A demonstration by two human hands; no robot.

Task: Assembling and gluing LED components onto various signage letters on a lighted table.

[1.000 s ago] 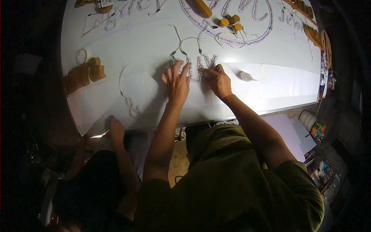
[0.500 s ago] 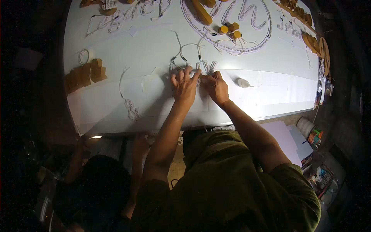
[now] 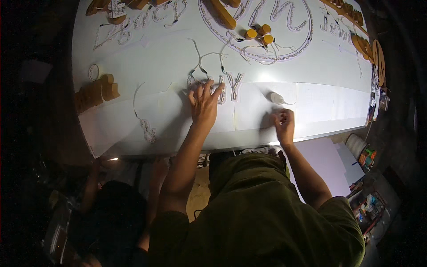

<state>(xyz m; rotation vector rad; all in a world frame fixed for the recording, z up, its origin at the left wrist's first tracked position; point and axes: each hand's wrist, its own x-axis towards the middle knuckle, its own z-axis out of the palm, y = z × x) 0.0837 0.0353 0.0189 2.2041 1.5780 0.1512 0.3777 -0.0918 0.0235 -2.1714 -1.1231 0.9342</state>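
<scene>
My left hand (image 3: pixel 203 106) rests with spread fingers on a row of small letter-shaped pieces lined with light strips. Its fingertips cover part of the row, while one letter piece (image 3: pixel 235 86) shows uncovered at the right end. Thin wires (image 3: pixel 201 57) run up from the row across the white board. Off to the right, my right hand (image 3: pixel 285 123) is raised near the board's front edge, its fingers curled and slightly blurred. Whether anything small is between them is hidden. A small white bottle (image 3: pixel 276 98) with a thin tip lies just beyond that hand.
The white board (image 3: pixel 164 40) carries strip-lined lettering and a large ring (image 3: pixel 307 42) farther back. Yellow-brown shaped blocks (image 3: pixel 97 91) and round yellow pieces (image 3: pixel 266 30) stand on it. A tape roll (image 3: pixel 93 72) and a wired piece (image 3: pixel 148 132) lie left. Another person (image 3: pixel 111 213) is at lower left.
My right hand has left the letter pieces and moved right and nearer to me, below the bottle. My left hand stays on the row. The whole view has shifted slightly.
</scene>
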